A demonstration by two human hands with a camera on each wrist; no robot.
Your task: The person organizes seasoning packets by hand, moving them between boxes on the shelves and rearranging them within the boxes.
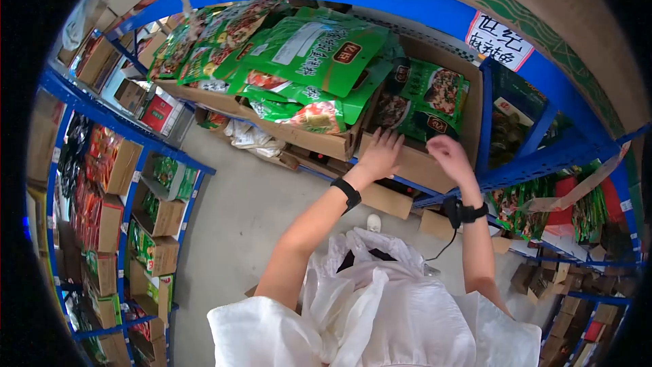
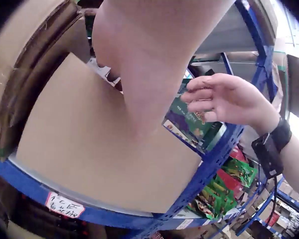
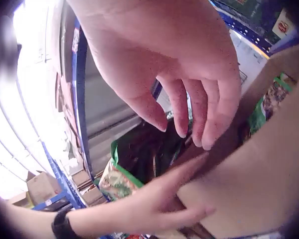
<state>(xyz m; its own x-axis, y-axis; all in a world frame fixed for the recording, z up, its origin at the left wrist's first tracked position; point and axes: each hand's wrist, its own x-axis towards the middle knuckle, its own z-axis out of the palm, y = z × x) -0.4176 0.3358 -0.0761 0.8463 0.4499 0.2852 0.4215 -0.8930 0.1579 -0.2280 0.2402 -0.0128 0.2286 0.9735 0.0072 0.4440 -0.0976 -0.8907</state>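
An open cardboard box [image 1: 413,161] on the blue shelf holds green printed food packets [image 1: 435,92]. My left hand [image 1: 379,158] rests at the box's front edge, with its fingers reaching over the rim. In the right wrist view, the left hand [image 3: 154,201] shows a fairly straight index finger, and its thumb is at the outer side of the cardboard. My right hand [image 1: 451,158] hovers near the front right corner, fingers loosely bent and holding nothing. The left wrist view shows that right hand [image 2: 224,99] beside the box, palm side visible.
Left of the box, a wider carton [image 1: 299,137] is piled with large green bags [image 1: 316,54]. A blue shelf upright [image 1: 486,119] stands at the right. Another blue rack [image 1: 125,197] with packets lines the left aisle. A handwritten sign [image 1: 499,39] hangs on the beam above.
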